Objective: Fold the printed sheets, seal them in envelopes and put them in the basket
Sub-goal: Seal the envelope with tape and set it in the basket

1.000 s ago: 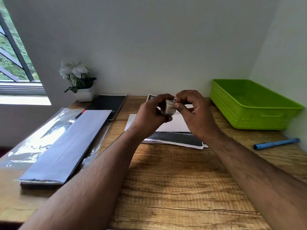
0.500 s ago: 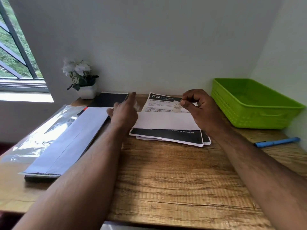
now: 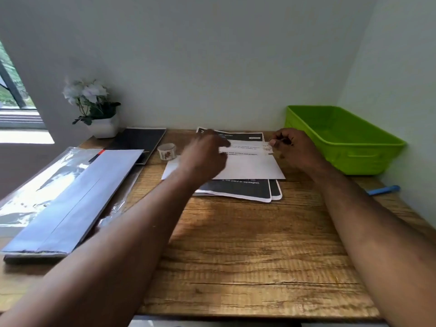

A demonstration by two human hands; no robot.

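Observation:
A white envelope (image 3: 250, 167) lies across a small stack of printed sheets (image 3: 245, 188) at the back middle of the wooden desk. My left hand (image 3: 203, 154) hovers over the envelope's left part, blurred, with its fingers apart and nothing in it. My right hand (image 3: 292, 147) pinches a short piece of patterned tape (image 3: 267, 147) just above the envelope's upper right corner. The tape roll (image 3: 167, 151) stands on the desk to the left of the sheets. The green basket (image 3: 368, 147) sits at the back right, with nothing visible inside.
A long pile of grey envelopes (image 3: 70, 199) on clear plastic wrap (image 3: 28, 197) fills the left side. A black notebook (image 3: 139, 141) and a potted white flower (image 3: 96, 114) stand at the back left. A blue pen (image 3: 382, 190) lies in front of the basket.
Both hands held the tape roll a second ago. My left hand set the roll down at the left and has come back over the envelope. My right hand kept a torn tape piece and moved right.

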